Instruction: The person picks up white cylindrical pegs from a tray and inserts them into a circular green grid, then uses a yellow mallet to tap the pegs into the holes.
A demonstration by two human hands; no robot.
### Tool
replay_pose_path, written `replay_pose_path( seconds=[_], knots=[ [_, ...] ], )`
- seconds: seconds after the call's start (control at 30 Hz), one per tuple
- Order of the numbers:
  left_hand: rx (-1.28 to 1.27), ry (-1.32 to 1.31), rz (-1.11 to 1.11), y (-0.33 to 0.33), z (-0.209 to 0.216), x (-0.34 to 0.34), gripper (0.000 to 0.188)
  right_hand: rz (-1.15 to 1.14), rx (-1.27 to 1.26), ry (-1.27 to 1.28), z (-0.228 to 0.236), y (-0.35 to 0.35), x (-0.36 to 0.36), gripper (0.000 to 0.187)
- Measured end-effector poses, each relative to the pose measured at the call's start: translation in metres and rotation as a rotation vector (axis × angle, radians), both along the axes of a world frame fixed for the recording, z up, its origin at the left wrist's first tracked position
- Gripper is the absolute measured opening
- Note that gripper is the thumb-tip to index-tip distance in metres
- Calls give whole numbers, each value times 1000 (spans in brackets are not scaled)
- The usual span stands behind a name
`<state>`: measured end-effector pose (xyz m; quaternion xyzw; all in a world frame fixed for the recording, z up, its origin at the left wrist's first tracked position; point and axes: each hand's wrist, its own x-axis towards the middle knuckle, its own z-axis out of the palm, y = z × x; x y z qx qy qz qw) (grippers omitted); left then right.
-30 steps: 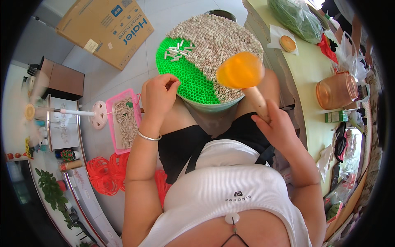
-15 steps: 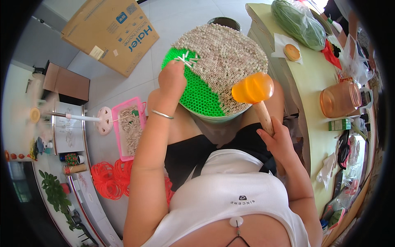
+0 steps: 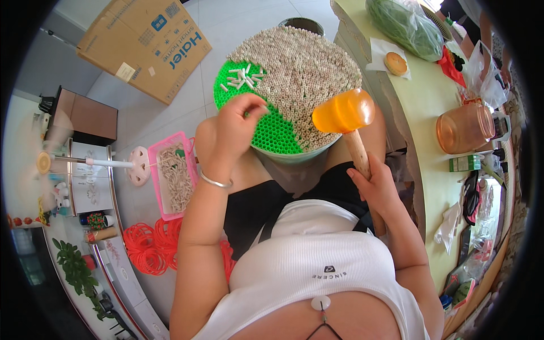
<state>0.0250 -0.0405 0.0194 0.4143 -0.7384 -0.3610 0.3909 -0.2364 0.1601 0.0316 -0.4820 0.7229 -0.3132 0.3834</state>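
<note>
A round green perforated tray point(image 3: 272, 133) rests on my lap, most of its holes filled with small pale tubes point(image 3: 306, 62). Several loose pale tubes point(image 3: 241, 78) lie on the bare green part at the far left. My left hand point(image 3: 229, 133) hovers over the green holes and pinches one small tube between thumb and fingers. My right hand point(image 3: 377, 187) grips the wooden handle of a mallet with an orange head point(image 3: 343, 110), held just above the tray's near right edge.
A pink basket point(image 3: 164, 184) of more pale tubes sits on the floor at my left, with red rings point(image 3: 150, 246) nearby. A cardboard box point(image 3: 144, 45) lies beyond. A pale table point(image 3: 419, 113) at my right holds an orange jar point(image 3: 464, 127), a bagged green vegetable and clutter.
My left hand moved from beside the tray to the loose tubes at the far left, then drew back over the green holes with a tube. The mallet stayed near the right edge.
</note>
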Motion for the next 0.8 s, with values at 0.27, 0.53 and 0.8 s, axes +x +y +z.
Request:
replay_pose_path(
  seconds=[0.27,0.53,0.8],
  knots=[
    [-222,-231,-173,36,-9,-24,10,-18,27,-46,6,-2,5,30],
    [-210,-157,-167,37,-12,-29,8,-24,26,-55,4,-1,6,29],
    [-401,-351,-203,38,-18,-31,9,-23,44,-43,7,-1,6,30]
  ],
)
